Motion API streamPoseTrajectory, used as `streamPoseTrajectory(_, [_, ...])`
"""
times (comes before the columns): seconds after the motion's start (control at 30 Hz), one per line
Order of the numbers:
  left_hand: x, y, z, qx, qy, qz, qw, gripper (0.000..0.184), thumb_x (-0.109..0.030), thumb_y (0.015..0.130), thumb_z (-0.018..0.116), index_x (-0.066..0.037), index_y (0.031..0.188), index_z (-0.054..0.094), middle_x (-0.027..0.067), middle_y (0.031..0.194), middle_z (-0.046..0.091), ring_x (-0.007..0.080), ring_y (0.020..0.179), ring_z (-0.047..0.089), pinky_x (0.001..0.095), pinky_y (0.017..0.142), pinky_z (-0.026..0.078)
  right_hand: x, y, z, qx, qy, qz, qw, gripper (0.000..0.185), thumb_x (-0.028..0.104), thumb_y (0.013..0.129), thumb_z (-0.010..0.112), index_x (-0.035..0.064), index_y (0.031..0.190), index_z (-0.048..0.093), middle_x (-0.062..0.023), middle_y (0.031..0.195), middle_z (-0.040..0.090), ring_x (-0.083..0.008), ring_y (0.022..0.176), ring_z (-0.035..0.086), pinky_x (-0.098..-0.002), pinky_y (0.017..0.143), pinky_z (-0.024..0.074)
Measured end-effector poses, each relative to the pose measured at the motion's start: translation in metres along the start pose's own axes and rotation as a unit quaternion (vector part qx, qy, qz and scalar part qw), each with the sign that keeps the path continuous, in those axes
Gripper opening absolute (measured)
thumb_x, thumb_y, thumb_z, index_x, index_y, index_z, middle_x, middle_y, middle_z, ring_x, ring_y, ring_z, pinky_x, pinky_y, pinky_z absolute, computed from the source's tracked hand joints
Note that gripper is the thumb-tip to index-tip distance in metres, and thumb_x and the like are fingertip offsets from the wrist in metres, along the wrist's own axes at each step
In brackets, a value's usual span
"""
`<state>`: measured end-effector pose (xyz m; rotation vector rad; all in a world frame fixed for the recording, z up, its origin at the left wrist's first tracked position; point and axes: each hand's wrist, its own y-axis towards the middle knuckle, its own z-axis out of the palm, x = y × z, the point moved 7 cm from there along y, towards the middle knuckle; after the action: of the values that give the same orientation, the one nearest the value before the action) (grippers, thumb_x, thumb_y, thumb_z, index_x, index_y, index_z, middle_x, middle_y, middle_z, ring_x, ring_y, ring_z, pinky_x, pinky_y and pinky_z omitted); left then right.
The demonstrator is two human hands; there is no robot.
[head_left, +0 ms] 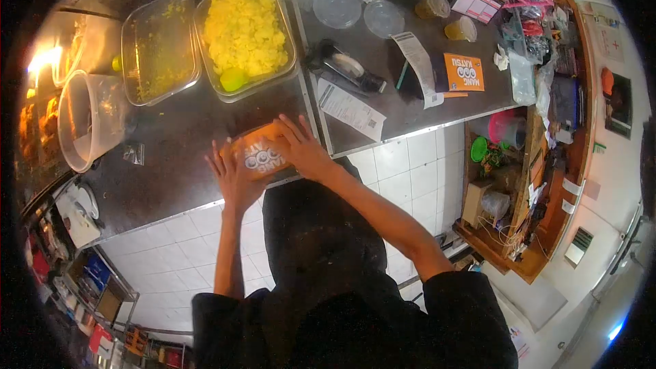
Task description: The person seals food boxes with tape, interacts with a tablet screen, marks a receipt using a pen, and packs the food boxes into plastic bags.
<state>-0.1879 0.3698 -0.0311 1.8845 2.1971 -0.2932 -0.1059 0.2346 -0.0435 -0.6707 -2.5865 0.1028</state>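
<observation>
A dark worktop (181, 174) with a pale metal edge runs across a kitchen-like room, above a white tiled floor (171, 249). The person stands at its near side, and the orange box (263, 155) lies on it by that edge, straight ahead, probably so that both arms can work close to the body. Its white lettering reads upside down from here.

The left hand (237, 178) lies along the box's left side, its fingers well apart and pointing away; the right hand (307, 154) reaches over the right side, fingers spread too and laid across the top. Neither is curled into a fist; they seem to brace the box from opposite sides, likely to keep it from sliding. The thumbs' exact contact cannot be made out.

Outward from the box, at twelve o'clock, stands a clear tub (294, 61) of yellow food (246, 31), a yellow-green ball (233, 79) on it at the near end. Toward half past ten, just beside that, is a second tub (162, 48) with only scraps, and past nine a round clear bucket (89, 123). At two o'clock lies a printed slip (352, 109), perhaps left flat for reading. Around one, two clear lids (338, 7) sit side by side, within reach.
</observation>
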Motion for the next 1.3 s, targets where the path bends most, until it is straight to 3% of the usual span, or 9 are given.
streamPoseTrajectory(0.2, [0.018, 0.002, 0.034, 0.003, -0.018, 0.095, 0.995, 0.115, -0.058, 0.060, 0.081, -0.005, 0.148, 0.028, 0.0191, 0.141, 0.031, 0.0395, 0.141, 0.021, 0.0669, 0.113, 0.000, -0.008, 0.005, 0.012, -0.043, -0.008, -0.037, 0.998, 0.086, 0.017, 0.075, 0.073, 0.0172, 0.150, 0.029, -0.0175, 0.141, 0.036, -0.0343, 0.141, 0.026, -0.0559, 0.118, 0.0095])
streamPoseTrajectory(0.33, [0.020, 0.028, 0.038, 0.107, -0.076, 0.045, 0.990, 0.115, -0.057, 0.059, 0.083, -0.002, 0.144, 0.028, 0.0214, 0.141, 0.035, 0.0377, 0.135, 0.032, 0.0610, 0.116, 0.002, -0.027, 0.023, 0.024, 0.021, 0.130, -0.039, 0.991, 0.122, 0.031, 0.051, 0.089, 0.0151, 0.152, 0.021, -0.0187, 0.149, 0.028, -0.0322, 0.144, 0.018, -0.0540, 0.119, 0.0053])
streamPoseTrajectory(0.53, [0.008, 0.031, 0.036, 0.034, -0.038, 0.073, 0.996, 0.122, -0.054, 0.056, 0.083, -0.004, 0.149, 0.022, 0.0231, 0.137, 0.038, 0.0399, 0.134, 0.032, 0.0615, 0.115, 0.003, -0.022, 0.035, 0.013, 0.059, 0.049, -0.037, 0.996, 0.119, 0.035, 0.058, 0.085, 0.0150, 0.154, 0.017, -0.0220, 0.157, 0.012, -0.0341, 0.147, 0.009, -0.0510, 0.119, 0.0031])
streamPoseTrajectory(0.63, [0.000, 0.036, 0.043, 0.074, -0.036, 0.010, 0.997, 0.125, -0.047, 0.052, 0.086, -0.005, 0.150, 0.021, 0.0228, 0.136, 0.038, 0.0405, 0.135, 0.031, 0.0620, 0.115, 0.004, -0.023, 0.033, -0.021, -0.070, 0.197, -0.047, 0.977, 0.095, 0.031, 0.070, 0.078, 0.0138, 0.149, 0.029, -0.0228, 0.153, 0.024, -0.0346, 0.140, 0.030, -0.0494, 0.115, 0.0205])
streamPoseTrajectory(0.7, [-0.001, 0.034, 0.049, 0.102, -0.040, -0.039, 0.993, 0.125, -0.036, 0.048, 0.089, -0.005, 0.149, 0.023, 0.0218, 0.135, 0.039, 0.0394, 0.135, 0.032, 0.0613, 0.115, 0.005, -0.064, 0.012, -0.064, -0.125, 0.204, 0.076, 0.968, 0.062, 0.024, 0.079, 0.072, 0.0120, 0.134, 0.045, -0.0193, 0.138, 0.048, -0.0329, 0.112, 0.057, -0.0461, 0.097, 0.0432])
streamPoseTrajectory(0.77, [-0.005, 0.035, 0.050, 0.081, -0.035, -0.035, 0.995, 0.124, -0.034, 0.046, 0.090, -0.005, 0.148, 0.025, 0.0222, 0.135, 0.039, 0.0388, 0.135, 0.032, 0.0607, 0.116, 0.006, -0.140, -0.035, -0.111, -0.329, 0.279, 0.255, 0.865, 0.033, 0.018, 0.086, 0.066, 0.0099, 0.115, 0.054, -0.0120, 0.098, 0.063, -0.0309, 0.077, 0.063, -0.0423, 0.071, 0.0497])
streamPoseTrajectory(0.87, [-0.005, 0.035, 0.053, 0.083, -0.031, -0.039, 0.995, 0.121, -0.033, 0.045, 0.090, -0.005, 0.145, 0.028, 0.0215, 0.140, 0.037, 0.0377, 0.136, 0.032, 0.0579, 0.115, 0.011, -0.250, -0.053, -0.120, -0.188, 0.100, 0.267, 0.940, 0.023, 0.024, 0.086, 0.067, 0.0071, 0.102, 0.068, -0.0104, 0.102, 0.070, -0.0194, 0.081, 0.064, -0.0359, 0.075, 0.0488])
streamPoseTrajectory(1.07, [-0.016, 0.038, 0.047, 0.044, -0.005, -0.018, 0.999, 0.119, -0.032, 0.045, 0.091, -0.004, 0.143, 0.030, 0.0199, 0.145, 0.036, 0.0371, 0.135, 0.033, 0.0542, 0.113, 0.018, -0.280, -0.025, -0.088, 0.183, 0.338, 0.267, 0.884, 0.027, 0.027, 0.089, 0.065, 0.0029, 0.097, 0.073, -0.0068, 0.086, 0.073, -0.0104, 0.079, 0.061, -0.0283, 0.068, 0.0454])
streamPoseTrajectory(1.3, [-0.028, 0.040, 0.044, 0.057, 0.023, -0.029, 0.998, 0.118, -0.029, 0.045, 0.091, -0.003, 0.142, 0.029, 0.0208, 0.135, 0.043, 0.0389, 0.129, 0.038, 0.0574, 0.113, 0.017, -0.295, -0.110, -0.084, 0.038, 0.399, 0.259, 0.879, 0.023, 0.020, 0.087, 0.067, -0.0006, 0.097, 0.072, -0.0076, 0.084, 0.072, -0.0129, 0.075, 0.065, -0.0270, 0.069, 0.0474])
